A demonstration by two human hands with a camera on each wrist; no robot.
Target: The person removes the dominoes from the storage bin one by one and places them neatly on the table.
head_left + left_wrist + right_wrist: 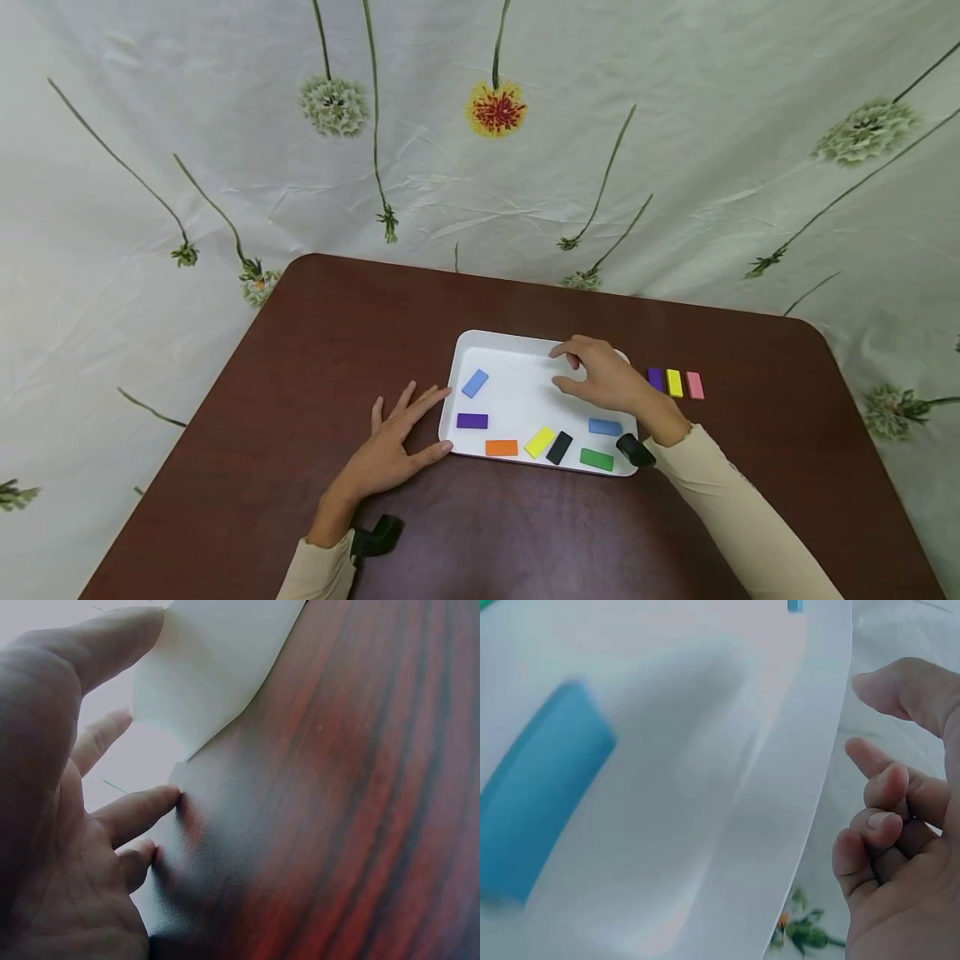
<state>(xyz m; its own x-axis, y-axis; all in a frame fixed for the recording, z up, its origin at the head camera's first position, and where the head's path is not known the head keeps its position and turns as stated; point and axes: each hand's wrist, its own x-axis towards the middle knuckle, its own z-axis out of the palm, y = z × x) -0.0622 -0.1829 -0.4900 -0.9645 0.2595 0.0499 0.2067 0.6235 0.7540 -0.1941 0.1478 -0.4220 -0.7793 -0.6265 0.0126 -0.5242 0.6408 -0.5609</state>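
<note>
A white tray [517, 375] lies on the table with several coloured blocks in it. My left hand [393, 454] touches the tray's left side with thumb and a fingertip, its fingers spread; in the left wrist view two other fingertips rest on the table. Over the tray's right half is my right hand [600, 375], thumb and index finger apart with nothing between them, the other fingers bent. Below it lies a blue block [604, 427], large in the right wrist view. A light blue block [475, 383] and a purple block [472, 421] lie nearest the left hand.
Along the tray's near side lie an orange block [502, 447], a yellow block [539, 442], a black block [559, 448] and a green block [597, 459]. Right of the tray, a purple block [655, 379], a yellow block [674, 383] and a pink block [695, 386] form a row.
</note>
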